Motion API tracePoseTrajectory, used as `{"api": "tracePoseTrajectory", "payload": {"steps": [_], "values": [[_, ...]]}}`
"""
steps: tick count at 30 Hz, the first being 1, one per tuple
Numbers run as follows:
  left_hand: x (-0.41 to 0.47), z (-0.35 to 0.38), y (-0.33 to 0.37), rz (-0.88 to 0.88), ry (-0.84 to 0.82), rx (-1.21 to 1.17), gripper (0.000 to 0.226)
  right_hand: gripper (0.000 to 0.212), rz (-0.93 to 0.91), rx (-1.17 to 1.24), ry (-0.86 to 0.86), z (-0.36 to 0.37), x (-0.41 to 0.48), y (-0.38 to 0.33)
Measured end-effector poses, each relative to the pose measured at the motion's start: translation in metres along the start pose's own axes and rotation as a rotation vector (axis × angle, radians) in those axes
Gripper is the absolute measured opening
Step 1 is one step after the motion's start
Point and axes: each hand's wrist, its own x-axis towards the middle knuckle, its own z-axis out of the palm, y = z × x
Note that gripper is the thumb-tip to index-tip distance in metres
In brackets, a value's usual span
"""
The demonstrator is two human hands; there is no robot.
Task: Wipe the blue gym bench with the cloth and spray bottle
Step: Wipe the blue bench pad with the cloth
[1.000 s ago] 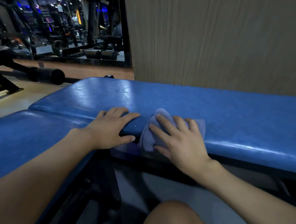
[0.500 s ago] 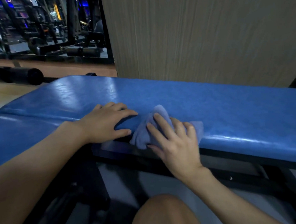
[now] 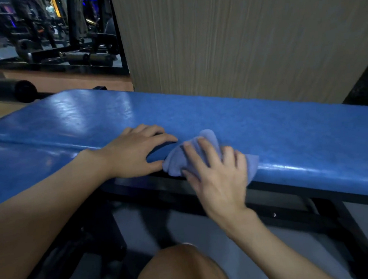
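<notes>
Head view: the blue gym bench runs left to right in front of a wood-grain wall panel.
Cloth: bunched on the near edge of the pad, about mid-bench.
Right hand: fingers spread and fairly straight, pressing the cloth down, not clutching it.
Left hand: flat on the pad just left of the cloth, holding nothing, apparently bracing.
Spray bottle: not in view.
Step, as I judge it: wiping the near edge.
Doing it well: keep even palm pressure, overlap the strokes, roll the cloth over the rounded edge, and work rightward across the unwiped span.
</notes>
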Motion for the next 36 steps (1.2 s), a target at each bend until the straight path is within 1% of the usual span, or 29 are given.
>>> {"api": "tracePoseTrajectory", "payload": {"steps": [3, 6, 8, 10, 12, 14, 15, 16, 18, 21, 23, 25, 27, 28, 30, 31, 33, 36], "values": [[-0.006, 0.002, -0.005, 0.006, -0.009, -0.020, 0.078, 0.041, -0.012, 0.053, 0.029, 0.011, 0.003, -0.006], [-0.008, 0.002, -0.004, 0.017, -0.019, 0.008, 0.080, 0.041, -0.107, 0.057, 0.035, 0.006, -0.013, 0.032], [-0.006, 0.002, 0.001, 0.031, -0.020, 0.020, 0.079, 0.042, -0.093, -0.002, 0.051, -0.002, -0.027, 0.065], [-0.003, 0.005, 0.008, 0.038, -0.024, 0.019, 0.078, 0.043, -0.028, -0.072, 0.085, -0.011, -0.041, 0.094], [0.000, 0.009, 0.014, 0.036, -0.014, 0.033, 0.078, 0.044, 0.129, -0.095, 0.120, -0.013, -0.049, 0.101], [0.004, 0.011, 0.018, 0.020, 0.006, 0.059, 0.078, 0.043, 0.377, -0.072, 0.181, -0.004, -0.043, 0.074], [0.006, 0.011, 0.020, 0.013, 0.016, 0.068, 0.077, 0.043, 0.463, -0.052, 0.199, 0.003, -0.037, 0.052], [0.009, 0.010, 0.022, 0.010, 0.023, 0.074, 0.077, 0.043, 0.494, -0.031, 0.202, 0.011, -0.031, 0.030], [0.015, 0.007, 0.026, 0.010, 0.023, 0.070, 0.077, 0.045, 0.441, -0.007, 0.179, 0.018, -0.019, 0.005], [0.021, 0.005, 0.029, 0.041, 0.020, 0.057, 0.076, 0.046, 0.314, 0.013, 0.146, 0.010, -0.024, 0.020], [0.024, 0.005, 0.033, 0.083, 0.033, 0.043, 0.074, 0.044, 0.289, 0.025, 0.156, 0.001, -0.034, 0.045], [0.028, 0.005, 0.040, 0.125, 0.023, 0.020, 0.074, 0.043, 0.340, 0.010, 0.195, -0.005, -0.043, 0.078], [0.033, 0.005, 0.052, 0.147, 0.010, -0.010, 0.074, 0.042, 0.434, -0.022, 0.237, -0.006, -0.049, 0.099], [0.036, 0.005, 0.059, 0.145, 0.008, -0.018, 0.074, 0.042, 0.516, -0.030, 0.259, -0.004, -0.048, 0.097], [0.044, 0.004, 0.071, 0.113, 0.008, -0.002, 0.074, 0.044, 0.707, -0.024, 0.292, 0.004, -0.036, 0.070], [0.048, 0.003, 0.076, 0.097, 0.012, 0.011, 0.073, 0.047, 0.756, -0.022, 0.286, 0.007, -0.030, 0.052], [0.055, 0.001, 0.079, 0.083, 0.005, 0.017, 0.071, 0.052, 0.715, 0.005, 0.249, 0.011, -0.025, 0.031], [0.060, -0.001, 0.077, 0.087, -0.018, 0.001, 0.073, 0.050, 0.567, 0.040, 0.227, 0.008, -0.038, 0.052]]}}
